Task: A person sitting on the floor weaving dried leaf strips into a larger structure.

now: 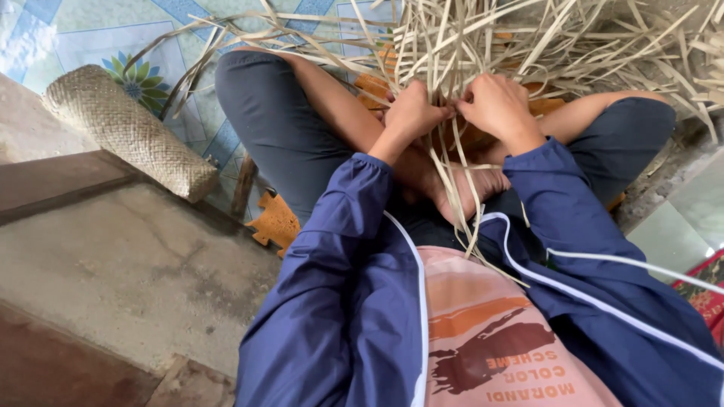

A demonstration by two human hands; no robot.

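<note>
Now both sets of fingers pinch pale strips (452, 158): the left hand (411, 111) and right hand (498, 104) are clenched on them, almost touching, above the crossed legs. Loose strips fan outward beyond. A rolled woven mat (128, 132) lies well apart on the tiled floor (90, 38).

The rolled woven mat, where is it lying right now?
In the head view the rolled woven mat lies at upper left on the tiled floor, against the concrete step and beside the person's knee, away from both hands.
</note>
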